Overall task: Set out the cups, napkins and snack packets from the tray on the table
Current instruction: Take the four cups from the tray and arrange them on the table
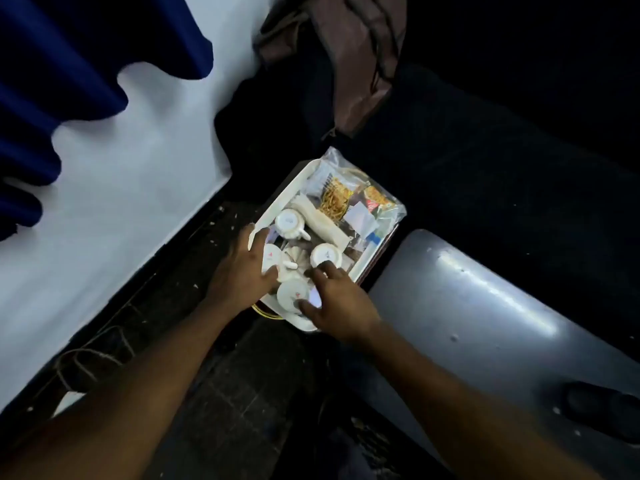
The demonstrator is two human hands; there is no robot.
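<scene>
Cups: four white, upside down at the near end of the tray [300,172].
Packets: one clear bag [360,199] at the far end; contents uncounted.
Napkin: one roll [320,221] mid-tray.
Left hand [239,271]: fingers spread over the left cup [271,255].
Right hand [341,303]: fingers spread, touching two cups [325,255].
Surface: grey table [485,306] right of the tray; dark floor, white wall, blue curtain [52,81].

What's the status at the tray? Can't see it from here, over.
Left hand and right hand both down among the cups. Nothing lifted yet. Napkins and snack packets on the tray. Nothing blocking.

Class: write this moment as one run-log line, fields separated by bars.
stage: unloading not begun | left hand: on cup | right hand: fingers on cups | tray: still loaded, snack packets at far end
</scene>
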